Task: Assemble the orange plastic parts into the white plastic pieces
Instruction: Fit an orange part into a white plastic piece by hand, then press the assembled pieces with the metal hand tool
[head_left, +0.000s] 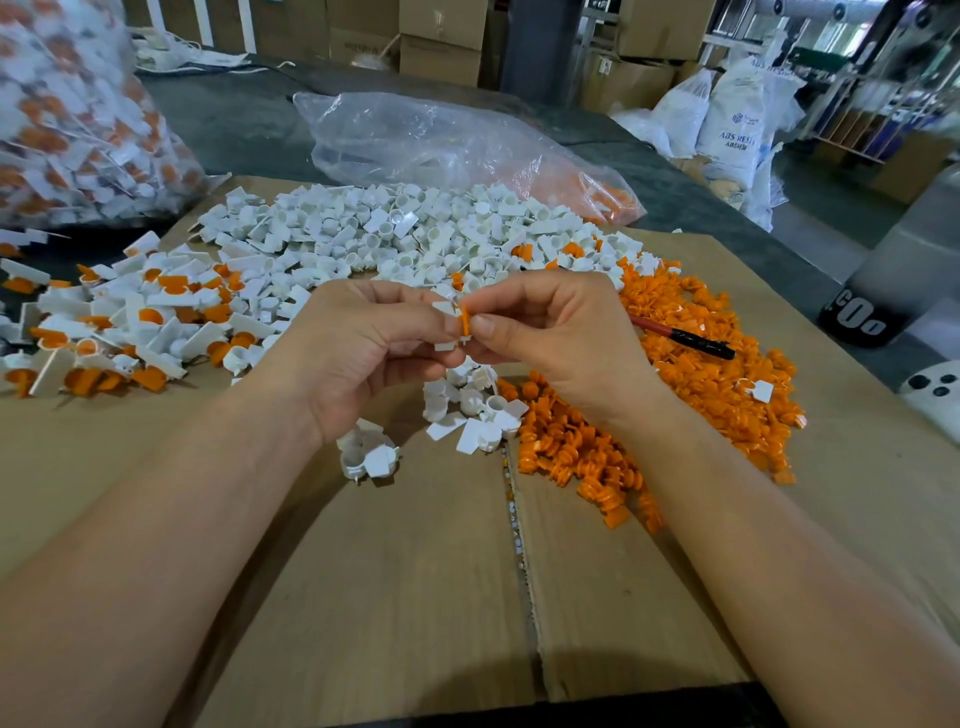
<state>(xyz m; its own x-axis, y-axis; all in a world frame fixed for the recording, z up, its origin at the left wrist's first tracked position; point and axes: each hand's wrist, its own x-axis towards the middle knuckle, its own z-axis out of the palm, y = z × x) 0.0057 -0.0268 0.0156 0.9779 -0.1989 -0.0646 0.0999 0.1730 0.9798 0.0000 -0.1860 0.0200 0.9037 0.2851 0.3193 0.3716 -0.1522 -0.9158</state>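
Both hands are raised above the middle of a flat cardboard sheet (415, 597), fingertips meeting.

Left hand (363, 348): fingers curled, thumb and forefinger pinching a white piece (444, 309). Only its edges show past the fingers.

Right hand (550, 338): fingers curled, thumb and forefinger pinching an orange part (465, 319). The orange part stands on edge against the right face of the white piece. It appears partly seated, but the fingers cover the joint, so the depth cannot be told.

Stock on the cardboard:
- Heap of white pieces (395, 234), far side, spread across the middle.
- Small cluster of white pieces (467, 410), just below the hands.
- Heap of orange parts (701, 374), right side, running from behind the right hand to the near right.
- Pile of joined white-and-orange pieces (130, 322), left side.

Other items:
- A red and black pen (680, 335) lies on the orange heap, just right of the right hand.
- A clear plastic bag (441, 140) lies beyond the white heap, with some orange parts in its right end.
- A second bag (78, 114), packed with white and orange pieces, stands at the far left.
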